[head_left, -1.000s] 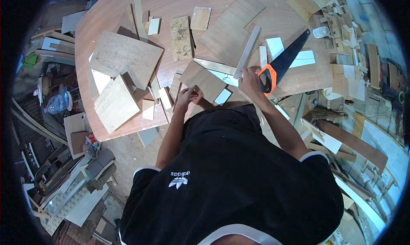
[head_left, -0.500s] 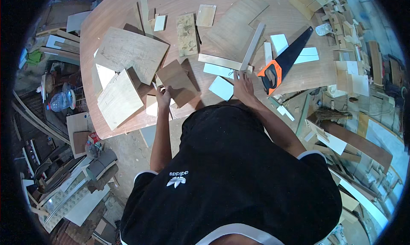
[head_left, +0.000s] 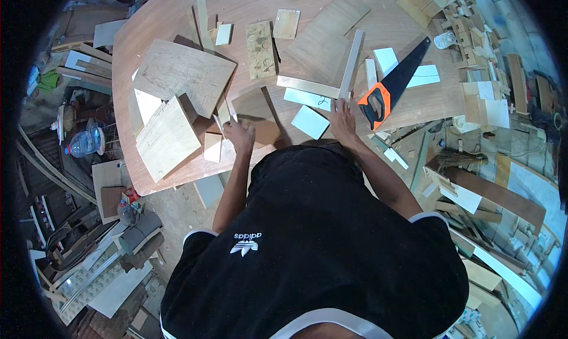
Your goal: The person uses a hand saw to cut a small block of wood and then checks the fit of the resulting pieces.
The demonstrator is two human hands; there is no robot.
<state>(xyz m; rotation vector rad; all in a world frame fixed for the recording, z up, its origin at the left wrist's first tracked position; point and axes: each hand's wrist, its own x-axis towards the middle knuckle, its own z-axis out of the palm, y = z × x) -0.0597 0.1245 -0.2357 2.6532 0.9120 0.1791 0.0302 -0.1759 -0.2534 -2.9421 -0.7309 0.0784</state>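
My left hand (head_left: 240, 135) is closed with its fingertips at a thin pale edge (head_left: 231, 110), seemingly a thin board turned on edge. A brown patch beside it could be that board's face or its shadow; I cannot tell which. My right hand (head_left: 343, 121) pinches the near end of a narrow greyish strip (head_left: 351, 64). That end meets a light wooden strip (head_left: 307, 86), and together they form an L. Below the wooden strip lie a white strip (head_left: 307, 98) and a white square piece (head_left: 310, 122).
A handsaw (head_left: 395, 81) with an orange and black handle lies right of my right hand. Left of my left hand are a large board (head_left: 183, 73) and a pale wooden block (head_left: 168, 139). Offcuts crowd the right side, near a clear plastic cup (head_left: 445, 40).
My left hand has shifted right, and the brown board it held has turned from showing its broad face. The greyish strip has swung to meet the wooden strip's right end.
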